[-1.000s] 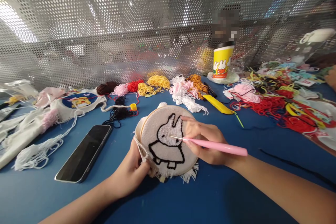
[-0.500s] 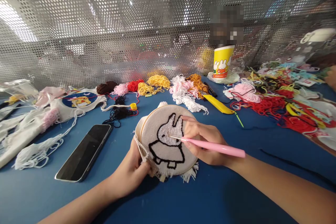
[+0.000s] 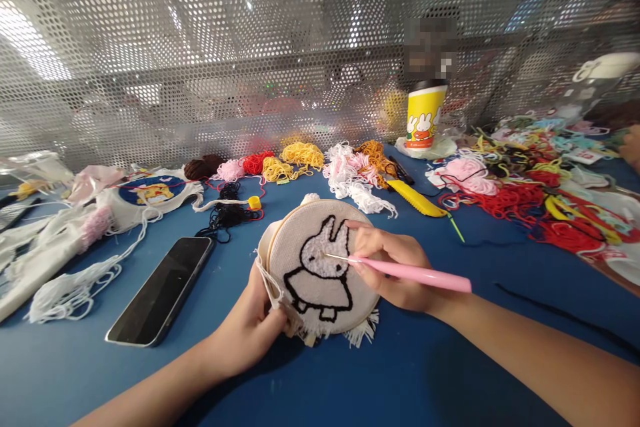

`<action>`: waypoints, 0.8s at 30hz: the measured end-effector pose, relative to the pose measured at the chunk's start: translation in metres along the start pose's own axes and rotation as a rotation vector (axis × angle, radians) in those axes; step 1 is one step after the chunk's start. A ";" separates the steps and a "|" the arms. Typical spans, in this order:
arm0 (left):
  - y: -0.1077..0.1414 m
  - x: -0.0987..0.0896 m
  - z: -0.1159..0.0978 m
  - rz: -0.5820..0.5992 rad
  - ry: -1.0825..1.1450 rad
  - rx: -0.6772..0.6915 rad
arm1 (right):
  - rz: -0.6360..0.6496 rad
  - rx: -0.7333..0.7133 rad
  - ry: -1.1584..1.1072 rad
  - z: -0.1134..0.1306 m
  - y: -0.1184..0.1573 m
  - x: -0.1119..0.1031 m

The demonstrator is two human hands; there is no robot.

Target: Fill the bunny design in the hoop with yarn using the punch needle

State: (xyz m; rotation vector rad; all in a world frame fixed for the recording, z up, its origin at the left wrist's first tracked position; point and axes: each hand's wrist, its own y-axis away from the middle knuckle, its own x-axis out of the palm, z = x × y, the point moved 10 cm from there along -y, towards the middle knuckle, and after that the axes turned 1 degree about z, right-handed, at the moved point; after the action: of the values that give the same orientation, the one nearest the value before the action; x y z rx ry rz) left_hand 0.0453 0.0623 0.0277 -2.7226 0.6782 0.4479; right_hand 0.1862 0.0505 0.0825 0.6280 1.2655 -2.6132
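My left hand (image 3: pixel 255 320) is closed on the lower left rim of an embroidery hoop (image 3: pixel 320 233), which is tilted towards me. Its cream cloth bears a rabbit figure outlined in black yarn, with the head filled in pale loops and the dress bare. My right hand (image 3: pixel 393 267) grips a pink punch needle (image 3: pixel 415 273) like a pen. The metal tip of the needle touches or nearly touches the rabbit's face. My right fingers also rest near the hoop's right side. White yarn hangs by my left fingers, and frayed cloth edges show under the hoop.
A phone (image 3: pixel 163 290) lies at the left, near white yarn (image 3: pixel 75 280). Yarn bundles line the back. A yellow cutter (image 3: pixel 415 198) and a yellow cup (image 3: pixel 425 117) stand towards the right, beside a heap of red yarn (image 3: pixel 515 203). A perforated metal panel (image 3: pixel 250 47) closes off the back.
The punch needle and my right hand have shifted slightly right and its tip a little up on the rabbit's face. My left hand and the hoop stay nearly still.
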 end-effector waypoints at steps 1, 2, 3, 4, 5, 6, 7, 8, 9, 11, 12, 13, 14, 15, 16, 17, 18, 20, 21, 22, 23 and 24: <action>0.000 0.001 -0.001 0.006 -0.037 0.010 | -0.004 0.008 -0.002 -0.001 0.000 0.000; 0.000 0.001 -0.002 0.015 -0.079 0.021 | -0.004 0.013 0.001 -0.001 0.000 0.000; 0.000 0.002 -0.003 0.024 -0.114 0.029 | 0.000 0.012 0.007 -0.001 0.000 0.000; 0.000 0.003 -0.004 0.033 -0.136 0.033 | 0.004 0.003 0.015 0.000 0.001 0.001; -0.001 0.005 -0.005 0.045 -0.149 0.035 | 0.008 -0.010 0.022 0.002 0.001 0.001; -0.001 0.006 -0.005 0.057 -0.155 0.035 | 0.012 -0.023 0.028 0.004 0.002 0.002; -0.001 0.007 -0.005 0.066 -0.159 0.035 | 0.015 -0.034 0.033 0.005 0.002 0.002; -0.001 0.008 -0.005 0.074 -0.163 0.034 | 0.017 -0.041 0.034 0.006 0.002 0.003; -0.001 0.008 -0.005 0.080 -0.168 0.033 | 0.017 -0.045 0.036 0.006 0.002 0.003; 0.000 0.008 -0.004 0.083 -0.177 0.034 | 0.022 -0.048 0.044 0.007 0.001 0.004; 0.000 0.008 -0.003 0.083 -0.181 0.035 | 0.026 -0.053 0.056 0.008 0.001 0.004; 0.000 0.009 -0.003 0.085 -0.185 0.039 | 0.030 -0.062 0.073 0.009 0.000 0.005; 0.000 0.009 -0.004 0.088 -0.191 0.046 | 0.034 -0.078 0.095 0.012 -0.001 0.006; 0.001 0.009 -0.006 0.090 -0.199 0.058 | 0.035 -0.099 0.123 0.014 -0.001 0.007; 0.001 0.010 -0.008 0.092 -0.210 0.074 | 0.030 -0.124 0.156 0.018 -0.002 0.008; 0.001 0.010 -0.011 0.091 -0.224 0.089 | 0.020 -0.154 0.196 0.022 -0.002 0.008; 0.002 0.010 -0.014 0.091 -0.237 0.104 | 0.008 -0.183 0.239 0.026 -0.001 0.009; 0.003 0.012 -0.020 0.094 -0.264 0.130 | 0.005 -0.215 0.334 0.031 0.000 0.012; 0.004 0.013 -0.022 0.100 -0.275 0.143 | 0.014 -0.212 0.371 0.031 0.000 0.015; 0.005 0.014 -0.024 0.106 -0.281 0.151 | 0.025 -0.199 0.390 0.031 0.000 0.016; 0.005 0.014 -0.024 0.110 -0.280 0.153 | 0.032 -0.179 0.383 0.029 -0.001 0.017; 0.005 0.014 -0.024 0.110 -0.271 0.145 | 0.028 -0.149 0.350 0.027 -0.001 0.015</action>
State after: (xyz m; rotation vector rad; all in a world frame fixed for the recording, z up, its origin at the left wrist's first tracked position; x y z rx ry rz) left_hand 0.0601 0.0434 0.0427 -2.4373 0.7554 0.7466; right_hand 0.1644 0.0307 0.0912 1.1013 1.5146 -2.4274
